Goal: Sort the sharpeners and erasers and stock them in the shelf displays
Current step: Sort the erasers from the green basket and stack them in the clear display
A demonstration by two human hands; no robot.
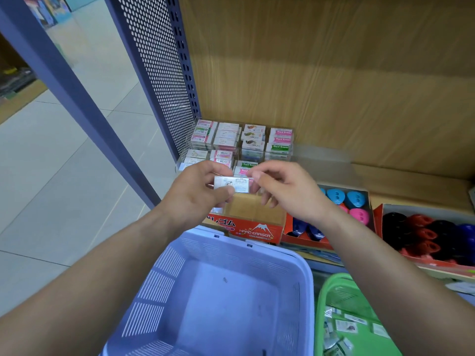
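Fingers of left hand, right hand tight on eraser, long axis sideways

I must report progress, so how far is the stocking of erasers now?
Done: the clear display holds stacked erasers. In hand: left hand and right hand hold one eraser over the red box. Left: the green basket holds small packets.

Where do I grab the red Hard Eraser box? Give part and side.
Take the red Hard Eraser box by its printed front wall, from above: fingers inside the open top, thumb outside. Bare floor shows inside, so fingers probably fit; the blue basket crowds its front and the sharpener box adjoins its right side.
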